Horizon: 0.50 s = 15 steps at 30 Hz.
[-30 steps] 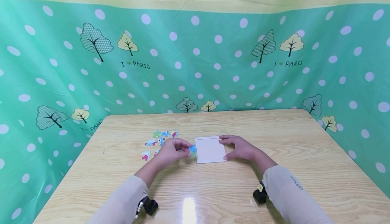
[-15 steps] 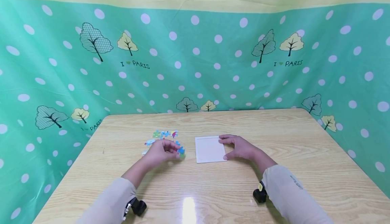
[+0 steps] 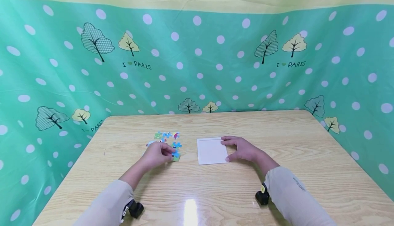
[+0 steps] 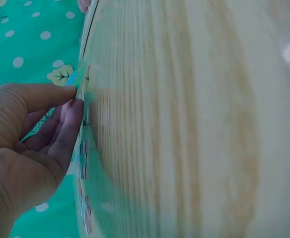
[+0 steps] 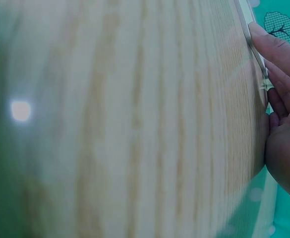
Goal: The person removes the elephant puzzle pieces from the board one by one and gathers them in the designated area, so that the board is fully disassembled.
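Observation:
In the head view my left hand (image 3: 157, 155) is at the left-centre of the table, thumb and fingertips pinching a blue-and-green jigsaw piece (image 3: 176, 157) at table level. Another blue piece (image 3: 176, 145) lies just beyond it. Farther back sit a green piece (image 3: 158, 135), a blue-and-white piece (image 3: 167, 135) and a piece with a pink shape (image 3: 175, 135). Part of the group is hidden behind my left hand. My right hand (image 3: 241, 149) holds the right side of a square white puzzle tray (image 3: 212, 151), thumb at the near corner and fingers at the far one.
The light wooden table (image 3: 277, 127) reaches back to a green dotted curtain (image 3: 212, 65). A bright glare spot (image 3: 191, 212) shows on the near part of the table. Each sleeve carries a black wrist camera (image 3: 262, 197).
My left hand has carried the blue-and-green piece from the tray's left edge leftward, down to the other pieces. The right hand and tray have stayed in place.

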Available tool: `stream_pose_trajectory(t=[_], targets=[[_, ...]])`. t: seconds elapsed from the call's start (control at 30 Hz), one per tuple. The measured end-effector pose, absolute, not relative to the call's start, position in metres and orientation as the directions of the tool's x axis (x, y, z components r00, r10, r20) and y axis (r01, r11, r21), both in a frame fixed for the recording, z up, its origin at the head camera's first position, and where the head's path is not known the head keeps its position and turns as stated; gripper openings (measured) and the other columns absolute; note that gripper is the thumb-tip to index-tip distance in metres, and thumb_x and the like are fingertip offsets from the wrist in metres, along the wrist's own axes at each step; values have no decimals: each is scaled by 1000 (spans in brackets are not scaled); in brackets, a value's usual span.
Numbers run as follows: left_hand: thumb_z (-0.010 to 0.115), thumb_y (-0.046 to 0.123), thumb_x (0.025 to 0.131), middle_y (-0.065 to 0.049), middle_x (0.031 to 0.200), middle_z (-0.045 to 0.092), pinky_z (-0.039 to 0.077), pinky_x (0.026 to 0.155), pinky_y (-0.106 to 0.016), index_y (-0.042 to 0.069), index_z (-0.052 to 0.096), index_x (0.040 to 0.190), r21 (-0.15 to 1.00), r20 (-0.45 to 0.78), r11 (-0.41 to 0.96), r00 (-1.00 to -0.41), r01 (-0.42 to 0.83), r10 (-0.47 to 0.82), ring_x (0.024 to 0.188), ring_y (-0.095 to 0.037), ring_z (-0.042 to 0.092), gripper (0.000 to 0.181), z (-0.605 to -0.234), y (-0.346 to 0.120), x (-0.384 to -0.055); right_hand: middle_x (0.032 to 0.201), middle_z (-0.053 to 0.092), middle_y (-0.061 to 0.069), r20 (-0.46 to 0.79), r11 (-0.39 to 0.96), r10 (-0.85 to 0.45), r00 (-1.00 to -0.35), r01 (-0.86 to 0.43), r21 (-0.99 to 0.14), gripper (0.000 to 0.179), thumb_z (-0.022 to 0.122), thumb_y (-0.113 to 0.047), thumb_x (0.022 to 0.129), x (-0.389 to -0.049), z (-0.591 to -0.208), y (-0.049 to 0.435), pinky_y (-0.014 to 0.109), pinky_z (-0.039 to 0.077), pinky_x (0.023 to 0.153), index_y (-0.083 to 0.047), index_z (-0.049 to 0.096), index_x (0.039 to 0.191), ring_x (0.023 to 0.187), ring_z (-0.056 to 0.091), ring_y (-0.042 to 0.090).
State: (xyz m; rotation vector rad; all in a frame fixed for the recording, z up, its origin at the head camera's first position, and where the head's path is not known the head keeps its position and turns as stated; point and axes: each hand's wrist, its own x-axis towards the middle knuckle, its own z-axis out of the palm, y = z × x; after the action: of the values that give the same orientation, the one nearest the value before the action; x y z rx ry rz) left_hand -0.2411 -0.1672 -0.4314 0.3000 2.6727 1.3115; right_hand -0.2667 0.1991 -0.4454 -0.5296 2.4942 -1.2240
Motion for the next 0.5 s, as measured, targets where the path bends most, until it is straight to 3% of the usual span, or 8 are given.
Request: stream_pose_trajectory(t=[0.5], targets=[[79,-3,74,4,74,64,52,64,-24,7,75,89,716,-11,683,-976,144,217,70,-11,59,18,-433,-172,-239,151,41,6,-122,566,-435,-892,-165,-808,71,87,-16,73,-264,-444,197,53,15,116,-5,56,136,144,21,35]])
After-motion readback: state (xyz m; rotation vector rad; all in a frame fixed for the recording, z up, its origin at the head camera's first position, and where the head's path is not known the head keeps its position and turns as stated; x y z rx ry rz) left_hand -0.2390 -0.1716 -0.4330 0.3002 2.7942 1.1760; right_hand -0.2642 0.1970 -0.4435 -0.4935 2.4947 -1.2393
